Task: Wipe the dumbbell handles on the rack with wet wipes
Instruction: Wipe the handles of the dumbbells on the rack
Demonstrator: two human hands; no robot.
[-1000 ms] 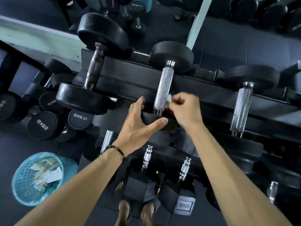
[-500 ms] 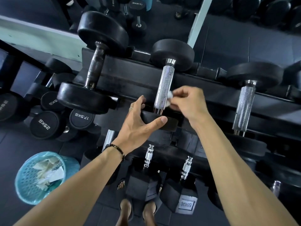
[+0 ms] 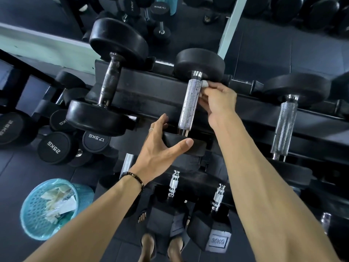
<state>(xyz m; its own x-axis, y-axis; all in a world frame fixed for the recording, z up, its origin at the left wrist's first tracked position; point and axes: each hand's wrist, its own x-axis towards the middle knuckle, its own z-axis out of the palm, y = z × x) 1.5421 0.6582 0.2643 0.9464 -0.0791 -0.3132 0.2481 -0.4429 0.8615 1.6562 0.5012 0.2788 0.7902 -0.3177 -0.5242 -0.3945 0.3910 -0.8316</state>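
Note:
A black dumbbell with a knurled silver handle [image 3: 189, 103] lies across the top tier of the black rack [image 3: 154, 91]. My right hand [image 3: 217, 100] pinches a small white wet wipe [image 3: 204, 84] and presses it against the handle's right side, near the far head. My left hand [image 3: 160, 148] grips the near black head [image 3: 188, 146] of this dumbbell, thumb stretched along its front and fingers over the top. To the left sits a dumbbell with a dark worn handle [image 3: 110, 82]. To the right sits one with a silver handle [image 3: 284, 127].
A turquoise mesh bin [image 3: 37, 224] holding used wipes stands on the floor at lower left. Round 25KG [image 3: 54, 147] and 17.5KG dumbbells fill the lower left tier. Hex dumbbells, one marked 30KG [image 3: 218, 241], sit below by my sandalled feet. A mirror lies behind the rack.
My right hand has slid the wipe up the silver handle, from near the bottom end to near the far head. My left hand has kept its hold on the near head.

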